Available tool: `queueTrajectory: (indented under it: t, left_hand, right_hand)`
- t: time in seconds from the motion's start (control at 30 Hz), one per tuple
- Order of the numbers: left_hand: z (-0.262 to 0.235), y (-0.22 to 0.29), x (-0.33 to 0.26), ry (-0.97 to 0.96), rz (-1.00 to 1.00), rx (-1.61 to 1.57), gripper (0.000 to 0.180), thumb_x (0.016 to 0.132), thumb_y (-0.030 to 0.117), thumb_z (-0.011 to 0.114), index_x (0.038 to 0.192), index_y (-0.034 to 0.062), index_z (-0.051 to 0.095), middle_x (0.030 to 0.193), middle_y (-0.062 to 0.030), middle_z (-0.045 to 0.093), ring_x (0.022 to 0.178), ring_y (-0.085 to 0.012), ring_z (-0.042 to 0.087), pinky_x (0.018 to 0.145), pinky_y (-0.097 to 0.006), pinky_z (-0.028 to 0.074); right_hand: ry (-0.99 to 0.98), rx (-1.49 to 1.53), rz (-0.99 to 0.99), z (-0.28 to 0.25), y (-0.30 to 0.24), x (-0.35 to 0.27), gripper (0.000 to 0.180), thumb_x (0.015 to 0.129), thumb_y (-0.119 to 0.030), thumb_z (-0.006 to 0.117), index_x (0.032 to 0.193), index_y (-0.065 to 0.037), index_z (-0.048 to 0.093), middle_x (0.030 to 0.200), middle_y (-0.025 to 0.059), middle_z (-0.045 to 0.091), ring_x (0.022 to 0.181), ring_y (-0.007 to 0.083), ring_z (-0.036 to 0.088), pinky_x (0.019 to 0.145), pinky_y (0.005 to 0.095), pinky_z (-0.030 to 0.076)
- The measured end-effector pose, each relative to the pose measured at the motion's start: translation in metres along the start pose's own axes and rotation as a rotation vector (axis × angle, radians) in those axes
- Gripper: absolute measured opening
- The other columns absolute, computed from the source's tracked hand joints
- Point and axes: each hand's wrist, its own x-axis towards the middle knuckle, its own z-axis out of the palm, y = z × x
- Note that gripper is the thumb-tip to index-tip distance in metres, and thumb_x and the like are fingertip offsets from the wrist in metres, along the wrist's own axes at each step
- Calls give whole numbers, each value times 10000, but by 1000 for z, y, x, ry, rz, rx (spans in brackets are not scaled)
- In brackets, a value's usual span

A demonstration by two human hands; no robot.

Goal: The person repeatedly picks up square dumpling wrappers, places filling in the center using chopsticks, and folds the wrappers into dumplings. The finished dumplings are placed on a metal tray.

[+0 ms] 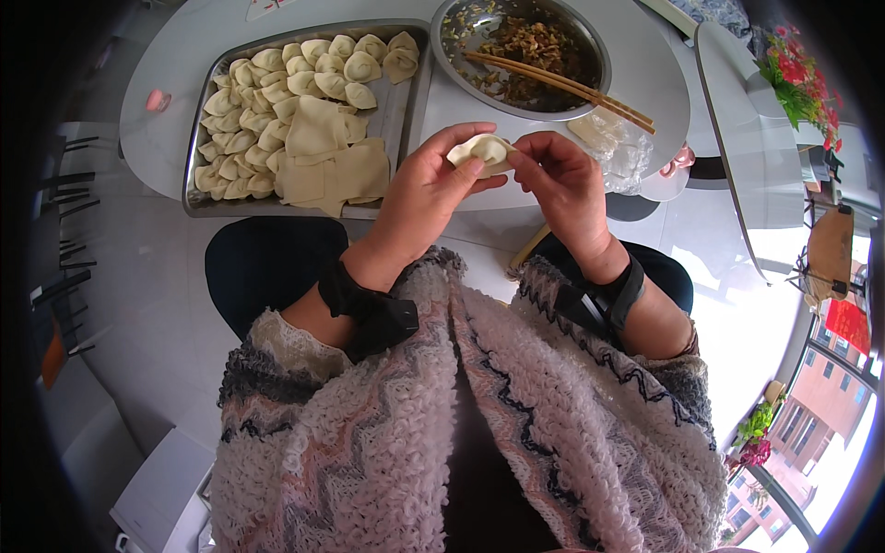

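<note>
Between my two hands, in front of the table edge, is a folded wonton (483, 151) with a rounded bulge of filling. My left hand (441, 175) grips its left side, thumb across the front. The fingertips of my right hand (560, 177) pinch its right corner. To the left, a metal tray (406, 101) holds rows of finished wontons (241, 120) and a stack of flat wrappers (343, 173) at its near side. Beyond my hands stands a steel bowl (449, 57) of chopped filling (530, 46), with wooden chopsticks (562, 85) laid across its rim.
A crumpled clear plastic bag (616, 152) lies at the right, beside the bowl. Far left on the white table (152, 147) is a small pink object (158, 100). Two dark stools (267, 267) are under the near edge. Red flowers (797, 74) stand at the far right.
</note>
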Motion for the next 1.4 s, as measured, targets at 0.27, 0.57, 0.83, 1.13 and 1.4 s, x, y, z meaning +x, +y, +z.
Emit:
queueTrajectory:
  t: [0.27,0.57,0.83,1.13,1.4]
  left_hand:
    - [3,2,-1,-7,-26,10,328,955,84,457,1264,-25,451,1134,-112,557,1033,-162,567,922,-317,508]
    - [1,0,-1,-54,-60,-28,360,931,50,487,1277,-37,436,1150,-111,556,1030,-154,565,924,-312,500]
    - [2,5,-2,-118,-130,45,396,909,-5,471,1299,-35,406,1178,-106,550,1073,-187,562,963,-334,469]
    - [2,7,-4,-147,-250,115,405,908,3,479,1301,-49,394,1170,-127,558,1022,-227,609,910,-295,477]
    - [-1,3,-2,-149,-239,29,371,928,6,437,1290,-60,396,1167,-130,554,1035,-217,594,938,-310,477]
  right_hand:
    - [71,-6,-122,5,2,0,137,873,-68,623,983,12,615,854,8,622,696,42,516,604,172,425]
    - [85,-174,-155,2,3,0,104,860,-46,611,946,2,642,843,31,624,720,77,560,638,199,462]
    - [61,-199,-270,3,-2,0,158,794,-22,658,947,-45,691,898,54,608,724,106,574,590,221,473]
    - [11,-190,-275,4,0,-2,101,787,-6,653,886,-13,669,871,56,597,720,116,573,615,235,467]
    - [-25,-265,-364,6,-4,3,123,811,-42,627,930,-24,655,880,81,598,804,179,573,658,271,481]
